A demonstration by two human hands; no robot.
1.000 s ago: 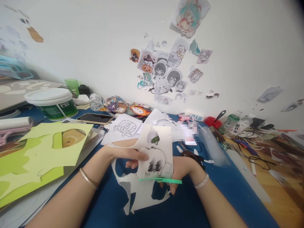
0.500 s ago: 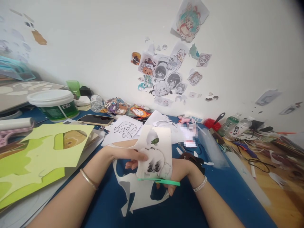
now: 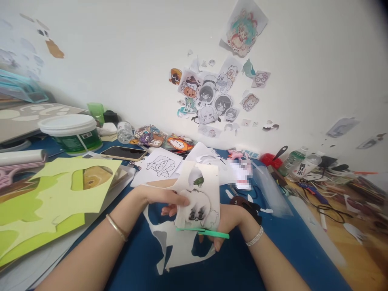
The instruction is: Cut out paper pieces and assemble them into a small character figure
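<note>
My left hand (image 3: 160,199) pinches a white paper sheet (image 3: 198,194) printed with a cartoon figure and holds it upright over the blue mat (image 3: 242,262). My right hand (image 3: 226,220) sits mostly hidden behind the sheet, fingers closed round green-handled scissors (image 3: 204,232) whose blades run along the sheet's lower edge. Cut-out remnants of the sheet (image 3: 178,246) hang down onto the mat below both hands.
Lime-green cut card (image 3: 45,198) lies at the left, with a white tub (image 3: 71,133) and a phone (image 3: 123,152) behind it. A line drawing (image 3: 162,165) and stickers lie near the wall. Bottles (image 3: 298,163), cables and scraps crowd the right side.
The view has shifted slightly. The scissors and my right hand have crept a little left along the sheet's lower edge; my left hand keeps its hold.
</note>
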